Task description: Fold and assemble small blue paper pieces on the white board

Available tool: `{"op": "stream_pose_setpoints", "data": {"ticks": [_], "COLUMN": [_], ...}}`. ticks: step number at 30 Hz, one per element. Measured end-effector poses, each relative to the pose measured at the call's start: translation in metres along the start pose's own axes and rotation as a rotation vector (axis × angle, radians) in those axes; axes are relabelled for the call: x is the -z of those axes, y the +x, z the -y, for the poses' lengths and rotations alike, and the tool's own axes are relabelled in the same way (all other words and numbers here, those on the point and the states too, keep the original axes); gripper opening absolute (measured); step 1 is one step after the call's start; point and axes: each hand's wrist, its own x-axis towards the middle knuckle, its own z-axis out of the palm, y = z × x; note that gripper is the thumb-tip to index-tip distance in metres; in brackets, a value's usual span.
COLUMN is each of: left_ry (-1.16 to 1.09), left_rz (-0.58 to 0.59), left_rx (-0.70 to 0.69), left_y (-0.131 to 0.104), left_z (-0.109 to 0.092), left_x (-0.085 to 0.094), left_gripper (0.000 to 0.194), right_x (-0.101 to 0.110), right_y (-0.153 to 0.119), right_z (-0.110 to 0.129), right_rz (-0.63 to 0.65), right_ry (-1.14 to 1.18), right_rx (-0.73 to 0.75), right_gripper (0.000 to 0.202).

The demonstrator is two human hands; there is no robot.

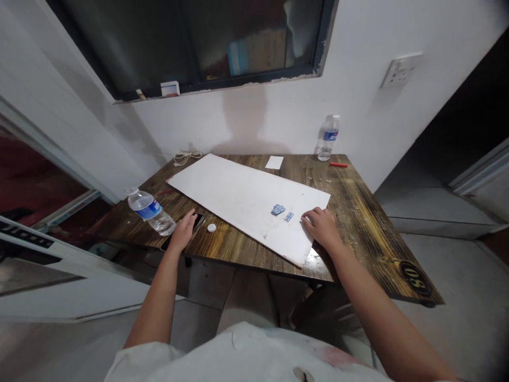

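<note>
On the worktop (369,223), in the head view, a white board (234,193) lies aslant with small blue cards (278,210) on it, mostly heaped. The right hand (320,226) rests on the board's right end near the cards, fingers loosely spread. The left hand (184,229) lies against a phone (198,222), between a bottle (150,209) and a cap (211,228); whether it grips, I cannot tell.

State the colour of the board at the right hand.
The board is white with faint marks; head view.

Head cam, fwd & down, fairly near board (238,196) on tbl (369,228)
</note>
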Motion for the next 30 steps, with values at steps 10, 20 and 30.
{"op": "stream_pose_setpoints", "data": {"ticks": [10, 20, 30], "left_ry": [0.009, 0.303, 0.377], "left_rz": [0.262, 0.303, 0.112], "left_rx": [-0.084, -0.194, -0.172], "left_y": [-0.011, -0.03, -0.055], "left_z": [0.001, 0.004, 0.003], "left_x": [0.007, 0.012, 0.029], "left_gripper": [0.091, 0.078, 0.061], "right_x": [0.001, 0.002, 0.001], "right_y": [0.0, -0.001, -0.001], "right_z": [0.0, 0.0, -0.001], "right_rz": [0.007, 0.005, 0.009], "right_ry": [0.005, -0.001, 0.013], "right_rx": [0.002, 0.003, -0.005], "right_gripper": [0.022, 0.023, 0.023]}}
